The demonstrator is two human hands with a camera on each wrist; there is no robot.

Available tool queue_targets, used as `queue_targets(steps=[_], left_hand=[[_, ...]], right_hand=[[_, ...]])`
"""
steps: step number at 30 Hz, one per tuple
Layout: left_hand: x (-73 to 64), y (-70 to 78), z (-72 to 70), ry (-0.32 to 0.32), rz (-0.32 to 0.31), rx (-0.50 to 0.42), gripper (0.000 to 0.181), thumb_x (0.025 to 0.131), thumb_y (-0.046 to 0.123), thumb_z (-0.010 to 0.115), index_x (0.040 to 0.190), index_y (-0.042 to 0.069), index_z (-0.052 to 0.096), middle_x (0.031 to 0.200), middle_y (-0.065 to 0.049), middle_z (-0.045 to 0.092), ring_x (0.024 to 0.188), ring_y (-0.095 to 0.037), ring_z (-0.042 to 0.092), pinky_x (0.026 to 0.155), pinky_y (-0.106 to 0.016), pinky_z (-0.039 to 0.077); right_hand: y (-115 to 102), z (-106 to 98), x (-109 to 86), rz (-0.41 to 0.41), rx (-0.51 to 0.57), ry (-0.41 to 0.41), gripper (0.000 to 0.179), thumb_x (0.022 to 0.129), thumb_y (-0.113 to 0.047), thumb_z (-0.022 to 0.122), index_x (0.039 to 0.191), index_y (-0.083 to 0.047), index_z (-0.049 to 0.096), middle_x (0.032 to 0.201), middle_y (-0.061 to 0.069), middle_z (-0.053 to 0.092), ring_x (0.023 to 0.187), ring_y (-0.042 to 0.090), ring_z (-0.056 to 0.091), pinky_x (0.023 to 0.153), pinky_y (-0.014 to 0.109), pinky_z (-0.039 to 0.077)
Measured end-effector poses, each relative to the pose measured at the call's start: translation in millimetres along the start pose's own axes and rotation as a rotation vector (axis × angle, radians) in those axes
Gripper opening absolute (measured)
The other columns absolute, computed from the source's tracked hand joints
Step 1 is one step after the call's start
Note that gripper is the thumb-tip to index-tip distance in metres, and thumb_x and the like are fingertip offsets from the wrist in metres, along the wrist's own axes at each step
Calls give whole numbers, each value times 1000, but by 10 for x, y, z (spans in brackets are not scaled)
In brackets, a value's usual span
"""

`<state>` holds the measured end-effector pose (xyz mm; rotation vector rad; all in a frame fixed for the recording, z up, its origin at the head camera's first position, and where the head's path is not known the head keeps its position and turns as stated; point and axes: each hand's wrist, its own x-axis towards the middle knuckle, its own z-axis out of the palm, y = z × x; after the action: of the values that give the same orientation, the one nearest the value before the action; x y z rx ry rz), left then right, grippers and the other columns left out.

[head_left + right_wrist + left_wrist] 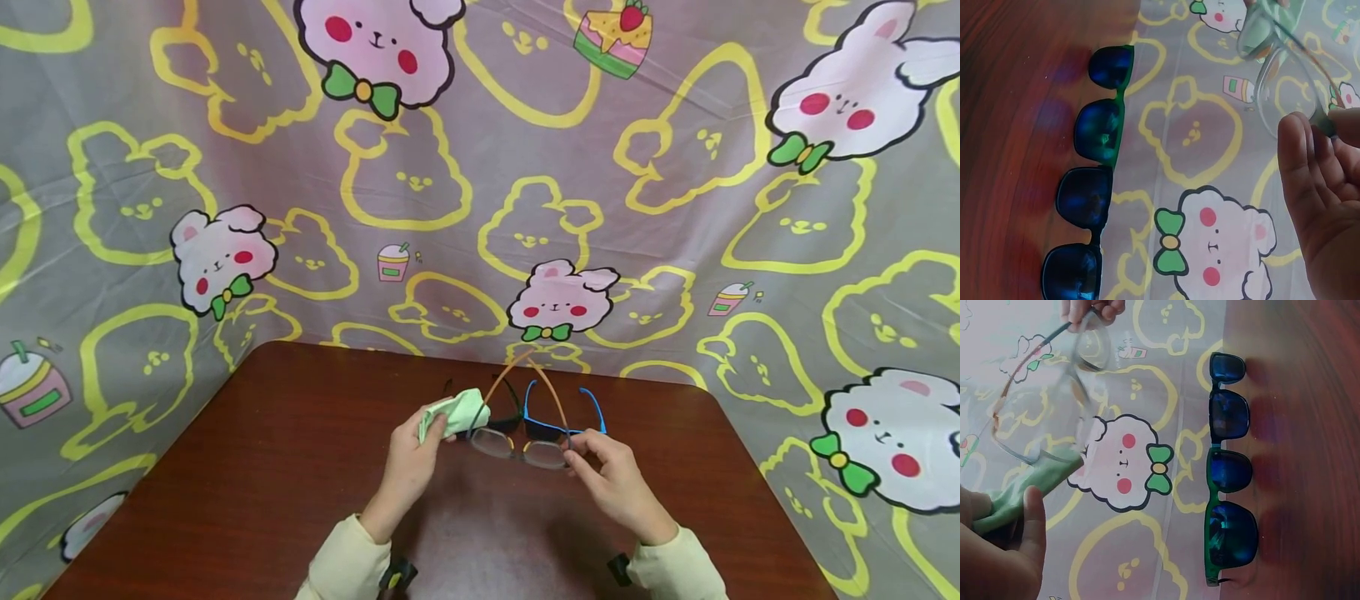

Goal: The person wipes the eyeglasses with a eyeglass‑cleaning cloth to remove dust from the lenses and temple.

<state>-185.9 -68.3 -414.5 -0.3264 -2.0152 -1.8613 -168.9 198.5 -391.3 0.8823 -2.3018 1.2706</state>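
Note:
My left hand grips a crumpled pale green cloth, thumb on top. In the left wrist view the cloth meets the near lens edge of a pair of clear-lensed eyeglasses. My right hand pinches these eyeglasses at the other end, by the hinge, with thumb and fingers. Held above the table, they have both brown temples unfolded, pointing away and crossing at the tips in the head view. The right wrist view shows the right fingertips at the frame's corner.
Behind the eyeglasses, dark-lensed sunglasses with a green-tinted frame and blue-framed sunglasses stand side by side on the dark brown table. A grey curtain with rabbit prints surrounds the table's back and sides.

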Motion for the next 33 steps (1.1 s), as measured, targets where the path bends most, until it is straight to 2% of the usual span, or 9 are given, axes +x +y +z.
queue_targets(steps=[4, 8, 9, 16, 20, 25, 28, 30, 33], left_hand=[[-37, 219, -17, 19, 6, 33, 24, 88, -6, 59, 111, -8, 64, 99, -19, 67, 83, -19, 63, 70, -21, 52], [-51, 266, -12, 57, 25, 84, 21, 83, -7, 65, 104, -5, 68, 98, -15, 69, 86, -16, 62, 72, -20, 49], [-52, 258, -9, 70, 38, 89, 21, 82, -7, 66, 103, -4, 69, 97, -14, 69, 87, -16, 63, 73, -20, 49], [-32, -62, 6, 148, 181, 117, 22, 80, -3, 71, 100, 5, 74, 94, -6, 72, 83, -16, 66, 71, -16, 50], [-54, -105, 4, 124, 343, 175, 25, 80, -3, 70, 103, 6, 73, 96, -3, 71, 85, -15, 67, 72, -16, 50], [-46, -172, 34, 34, 642, 288, 34, 74, -9, 68, 105, 3, 72, 99, -7, 70, 89, -20, 66, 79, -24, 52], [-38, -229, 57, -14, 786, 365, 38, 70, -12, 65, 104, 2, 72, 100, -7, 70, 91, -20, 65, 81, -28, 52], [-40, -264, 71, -38, 842, 409, 41, 67, -13, 62, 103, 2, 72, 100, -7, 69, 92, -20, 65, 82, -29, 51], [-44, -295, 79, -77, 879, 477, 42, 65, -12, 61, 104, 3, 71, 103, -6, 68, 95, -20, 63, 85, -30, 50]], right_hand=[[2, -2, 5, -11, -39, 6, 16, 81, 15, 62, 88, 0, 64, 79, 7, 62, 62, 13, 61, 54, 24, 52], [-5, -2, 12, -1, -58, 9, 20, 81, 16, 63, 88, -2, 65, 79, 9, 62, 63, 8, 61, 55, 23, 52], [-7, -1, 14, 3, -61, 10, 20, 81, 16, 63, 88, -2, 65, 79, 9, 62, 63, 8, 61, 54, 23, 52], [-14, 5, 28, 40, -78, 8, 12, 82, 13, 63, 90, 4, 66, 79, 8, 64, 62, 7, 61, 54, 24, 53], [-7, 11, 28, 51, -93, 1, 12, 82, 12, 64, 90, 4, 66, 77, 7, 64, 62, 7, 61, 54, 25, 53], [0, 26, 29, 44, -90, -6, 12, 82, 12, 64, 89, 3, 66, 76, 6, 64, 62, 7, 61, 53, 27, 53], [2, 32, 30, 52, -85, -15, 12, 82, 12, 64, 90, 3, 66, 76, 6, 64, 63, 6, 62, 54, 26, 53], [-14, 30, 31, 52, -87, -17, 12, 82, 12, 64, 89, 2, 66, 76, 6, 63, 63, 6, 62, 54, 26, 53], [-7, 32, 23, 41, -95, -20, 13, 82, 12, 64, 89, 2, 66, 77, 6, 63, 64, 7, 62, 54, 27, 54]])
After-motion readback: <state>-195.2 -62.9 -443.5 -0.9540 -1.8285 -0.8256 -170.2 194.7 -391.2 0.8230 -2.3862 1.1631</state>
